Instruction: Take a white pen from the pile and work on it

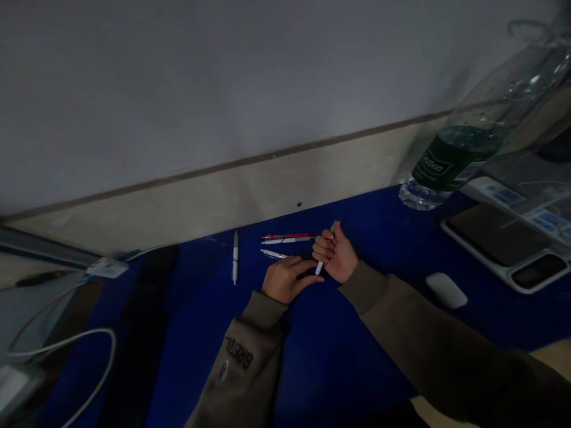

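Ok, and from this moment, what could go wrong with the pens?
The white pen in the right grip might slip if those curled fingers loosen, since whether the left grip also has hold of its lower end is unclear. The left grip could nudge the loose pen lying right beside it. The red pen, near the right grip's knuckles, might get knocked and roll.

One head-worn camera looks forward and down from above the person's sleeves (250, 365), facing a wall (178, 89) across the upper frame and a blue desk (330, 345) below; it sits fairly near, tilted so the desk's back edge climbs rightward, with the fingers (322, 244) just below centre
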Demonstrator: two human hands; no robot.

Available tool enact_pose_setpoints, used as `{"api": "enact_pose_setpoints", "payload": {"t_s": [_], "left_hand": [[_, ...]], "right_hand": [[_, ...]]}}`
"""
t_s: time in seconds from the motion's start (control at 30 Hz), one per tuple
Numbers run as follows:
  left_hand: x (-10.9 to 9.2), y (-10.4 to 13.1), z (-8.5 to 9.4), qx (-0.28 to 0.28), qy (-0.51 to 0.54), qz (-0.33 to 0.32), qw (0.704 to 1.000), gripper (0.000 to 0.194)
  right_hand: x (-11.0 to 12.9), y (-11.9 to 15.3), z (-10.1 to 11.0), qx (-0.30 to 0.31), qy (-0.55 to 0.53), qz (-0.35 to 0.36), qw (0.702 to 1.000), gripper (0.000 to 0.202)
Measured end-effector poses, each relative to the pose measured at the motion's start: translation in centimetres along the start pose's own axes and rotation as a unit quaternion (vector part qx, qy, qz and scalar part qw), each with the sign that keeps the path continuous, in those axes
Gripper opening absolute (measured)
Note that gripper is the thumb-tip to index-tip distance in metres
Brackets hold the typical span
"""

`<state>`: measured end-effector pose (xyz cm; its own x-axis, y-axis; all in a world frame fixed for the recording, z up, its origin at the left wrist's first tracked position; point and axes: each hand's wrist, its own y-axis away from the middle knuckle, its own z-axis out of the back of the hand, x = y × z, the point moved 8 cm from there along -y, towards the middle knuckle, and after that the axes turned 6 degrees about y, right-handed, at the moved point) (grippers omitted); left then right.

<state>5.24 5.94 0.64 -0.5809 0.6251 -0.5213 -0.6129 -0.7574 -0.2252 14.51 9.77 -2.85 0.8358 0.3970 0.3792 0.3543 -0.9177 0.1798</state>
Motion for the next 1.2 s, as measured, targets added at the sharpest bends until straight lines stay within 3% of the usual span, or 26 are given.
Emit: {"api": "enact_pose_setpoints", "payload": {"t_s": [0.17,0.4,0.63,1.2], "left_hand": [[-0.2,0.0,0.6,-0.018,0.008,0.009,1.000,0.048],[-0.6,-0.1,0.4,-0.003,-0.013,-0.005,1.000,0.054],[0.0,0.0,0.0,0.004,-0.018,-0.002,1.000,0.042],[0.6,0.1,-0.1,0.000,-0.030,0.004,1.000,0.039]], "right_hand": [[-0.3,-0.2,0.1,0.015,0.000,-0.009,1.000,0.048],[-0.4,0.0,0.0,0.013,0.001,-0.016,1.000,0.049],[0.0,-0.2,0.0,0.012,-0.005,0.008,1.000,0.049],[-0.5,-0.1,-0.4,0.015,0.006,0.004,1.000,0.052]]}}
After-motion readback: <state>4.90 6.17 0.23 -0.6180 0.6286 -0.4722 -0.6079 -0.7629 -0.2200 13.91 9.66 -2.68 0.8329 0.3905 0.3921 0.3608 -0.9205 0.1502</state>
